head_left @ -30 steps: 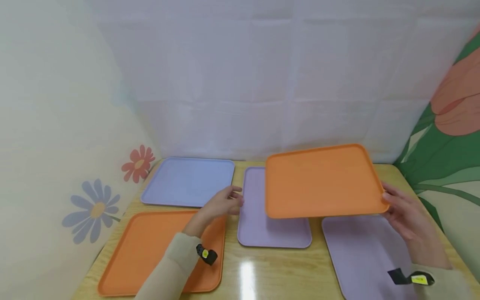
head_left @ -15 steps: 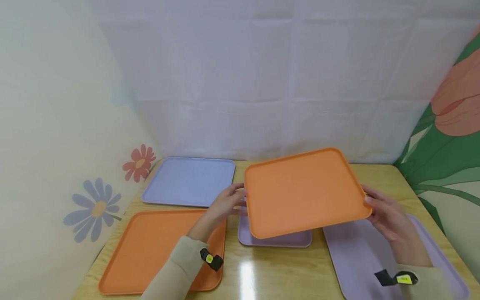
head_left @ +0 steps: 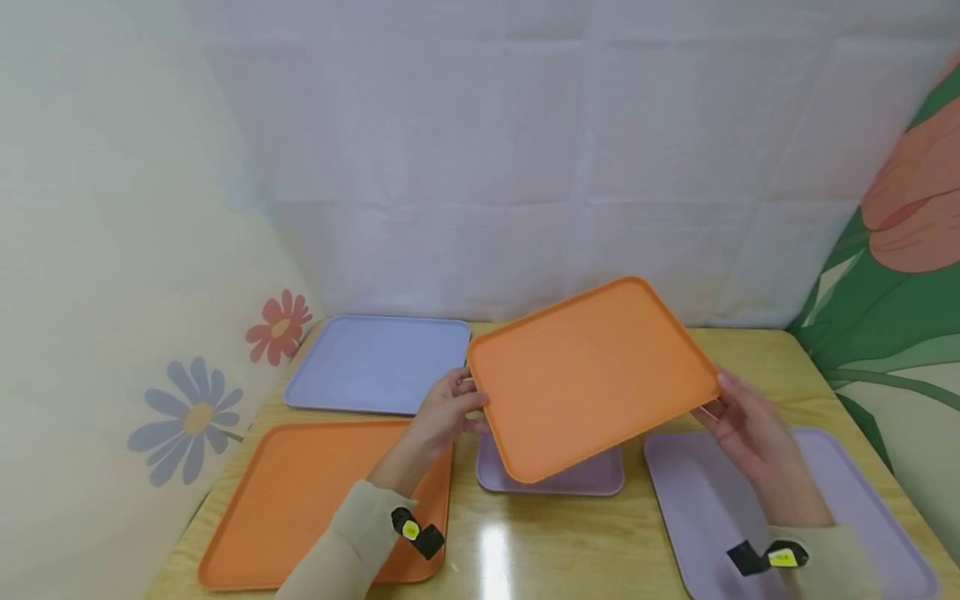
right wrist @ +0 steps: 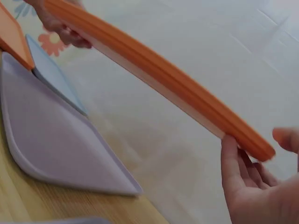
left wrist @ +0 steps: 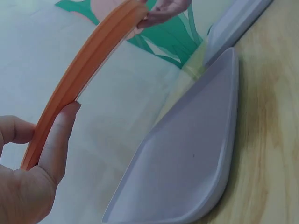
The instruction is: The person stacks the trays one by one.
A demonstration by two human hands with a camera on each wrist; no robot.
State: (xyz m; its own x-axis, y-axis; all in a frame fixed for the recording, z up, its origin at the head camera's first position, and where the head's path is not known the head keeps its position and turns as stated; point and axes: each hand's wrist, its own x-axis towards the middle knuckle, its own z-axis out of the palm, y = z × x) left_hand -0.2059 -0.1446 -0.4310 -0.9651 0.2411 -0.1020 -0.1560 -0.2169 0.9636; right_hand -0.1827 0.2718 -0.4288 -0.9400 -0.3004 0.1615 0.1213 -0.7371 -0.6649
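An orange tray (head_left: 592, 375) hangs tilted above the table's middle, its far right corner raised. My left hand (head_left: 459, 400) pinches its left edge, thumb (left wrist: 58, 135) against the rim (left wrist: 88, 60). My right hand (head_left: 722, 406) holds the right edge, fingers (right wrist: 233, 163) under the rim (right wrist: 154, 70) and thumb above. Below it a lilac tray (head_left: 577, 479) lies flat, mostly hidden in the head view.
A second orange tray (head_left: 300, 492) lies at the front left, a blue tray (head_left: 375, 358) behind it, and another lilac tray (head_left: 697, 492) at the front right. All rest on a wooden table (head_left: 540, 542). Cloth walls stand close behind and on both sides.
The held orange tray has moved left and turned, its right corner rising. My left hand, free a second ago, now grips the tray's left edge. My right hand followed leftward.
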